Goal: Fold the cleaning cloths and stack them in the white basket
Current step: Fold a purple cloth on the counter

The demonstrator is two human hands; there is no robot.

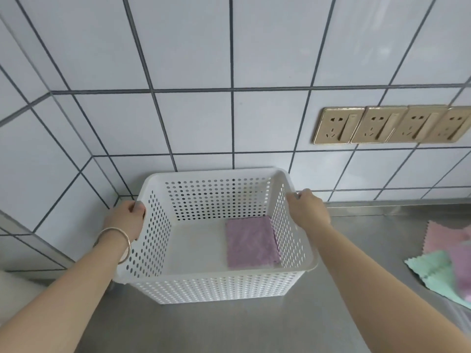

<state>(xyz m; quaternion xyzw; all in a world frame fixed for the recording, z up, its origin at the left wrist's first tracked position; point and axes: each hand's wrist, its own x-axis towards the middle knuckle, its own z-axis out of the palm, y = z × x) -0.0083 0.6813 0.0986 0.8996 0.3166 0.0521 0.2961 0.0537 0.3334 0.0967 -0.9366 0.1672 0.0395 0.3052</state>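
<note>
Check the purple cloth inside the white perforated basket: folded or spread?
Folded: the purple cloth lies as a compact square with layered edges on the basket floor.

both hands [125, 220] [309, 208] grip white basket [216, 289] side rims; folded purple cloth [251, 242] inside.

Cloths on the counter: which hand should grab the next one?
Probably the right hand. The unfolded cloths lie on the counter on its side; the left hand grips the white basket rim on the far side from them.

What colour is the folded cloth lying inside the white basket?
Purple, a soft lilac. The folded cloth shows best in the head view, on the basket floor.
</note>
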